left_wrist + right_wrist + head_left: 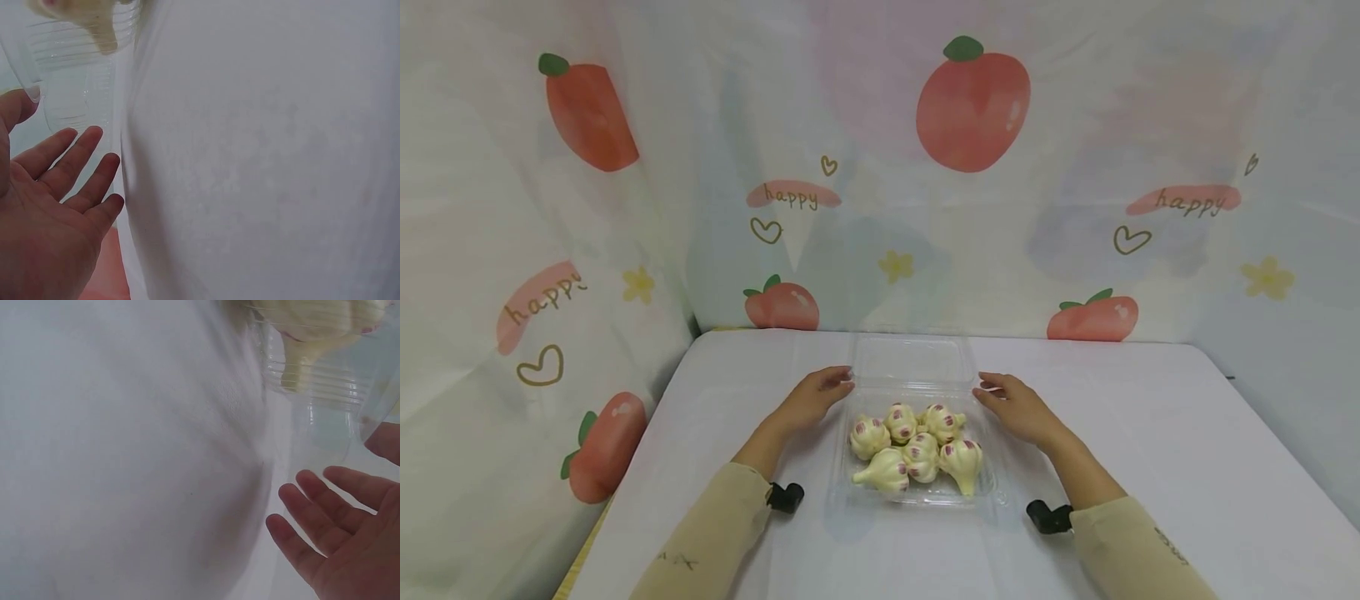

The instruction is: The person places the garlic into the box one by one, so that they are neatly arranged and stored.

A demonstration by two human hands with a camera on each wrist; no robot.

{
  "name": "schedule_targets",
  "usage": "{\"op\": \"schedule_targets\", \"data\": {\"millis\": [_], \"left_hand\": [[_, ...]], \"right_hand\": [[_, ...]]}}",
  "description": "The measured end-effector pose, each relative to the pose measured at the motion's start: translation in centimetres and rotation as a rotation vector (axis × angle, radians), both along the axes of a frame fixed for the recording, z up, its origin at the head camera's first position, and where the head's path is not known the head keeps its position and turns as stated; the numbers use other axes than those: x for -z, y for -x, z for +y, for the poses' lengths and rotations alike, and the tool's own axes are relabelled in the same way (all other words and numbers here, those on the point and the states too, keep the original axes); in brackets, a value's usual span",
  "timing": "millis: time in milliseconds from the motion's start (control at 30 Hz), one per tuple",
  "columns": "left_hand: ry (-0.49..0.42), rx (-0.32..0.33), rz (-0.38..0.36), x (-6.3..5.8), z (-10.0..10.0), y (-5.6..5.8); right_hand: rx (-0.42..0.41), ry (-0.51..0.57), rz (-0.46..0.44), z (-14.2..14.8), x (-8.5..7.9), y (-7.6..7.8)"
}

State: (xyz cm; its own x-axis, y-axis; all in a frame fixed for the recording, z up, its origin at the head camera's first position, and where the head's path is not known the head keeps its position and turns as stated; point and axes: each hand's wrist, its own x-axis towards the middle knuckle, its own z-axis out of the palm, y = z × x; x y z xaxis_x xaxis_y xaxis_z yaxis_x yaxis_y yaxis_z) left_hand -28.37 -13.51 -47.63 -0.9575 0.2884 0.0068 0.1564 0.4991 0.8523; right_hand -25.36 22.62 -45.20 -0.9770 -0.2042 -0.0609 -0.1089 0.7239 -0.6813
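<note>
A clear plastic clamshell box (pixel 917 502) lies on the table with its lid (pixel 913 360) folded back, away from me. Several garlic bulbs (pixel 921 457), cream with purple marks, fill its base. My left hand (pixel 814 397) is at the box's left side near the hinge, fingers spread and fairly straight. In the left wrist view the thumb (pixel 24 103) meets the plastic edge. On the opposite side is my right hand (pixel 1018 407), its fingers also extended. Its thumb (pixel 384 440) meets the clear edge in the right wrist view. Neither hand curls round anything.
The white-covered table (pixel 1112 433) carries the box near its middle. Behind it hangs a printed backdrop (pixel 865 125) with peach-like fruits and "happy" lettering; another printed sheet (pixel 490 250) stands at the left. Black wrist devices (pixel 786 497) show at both sleeves.
</note>
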Motion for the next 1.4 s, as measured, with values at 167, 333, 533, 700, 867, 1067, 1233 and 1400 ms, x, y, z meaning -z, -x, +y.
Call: {"op": "schedule_targets", "data": {"millis": [167, 333, 533, 700, 867, 1067, 1233, 1400], "left_hand": [[-0.026, -0.025, -0.007, 0.0, 0.2, -0.3], [-0.056, -0.040, -0.005, 0.3, 0.3, -0.2], [-0.087, -0.046, 0.009, 0.6, 0.3, -0.3], [-0.107, -0.052, 0.014, 0.6, 0.4, -0.5], [-0.134, -0.064, 0.035, 0.9, 0.5, -0.7], [-0.170, -0.087, 0.052, 1.0, 0.6, -0.9], [-0.198, -0.100, 0.066, 1.3, 0.6, -1.1], [-0.230, -0.126, 0.085, 1.6, 0.5, -1.2]], "right_hand": [[0.016, 0.062, -0.029, -0.1, 0.2, -0.2], [0.029, 0.090, -0.043, -0.1, 0.2, -0.2], [0.035, 0.111, -0.053, 0.1, 0.4, -0.2], [0.030, 0.124, -0.050, 0.2, 0.6, -0.4], [0.026, 0.130, -0.048, 0.3, 0.7, -0.6], [0.014, 0.153, -0.033, 0.6, 1.0, -0.7], [-0.002, 0.215, -0.021, 0.9, 1.3, -0.8], [0.001, 0.262, -0.018, 1.0, 1.6, -0.9]]}}
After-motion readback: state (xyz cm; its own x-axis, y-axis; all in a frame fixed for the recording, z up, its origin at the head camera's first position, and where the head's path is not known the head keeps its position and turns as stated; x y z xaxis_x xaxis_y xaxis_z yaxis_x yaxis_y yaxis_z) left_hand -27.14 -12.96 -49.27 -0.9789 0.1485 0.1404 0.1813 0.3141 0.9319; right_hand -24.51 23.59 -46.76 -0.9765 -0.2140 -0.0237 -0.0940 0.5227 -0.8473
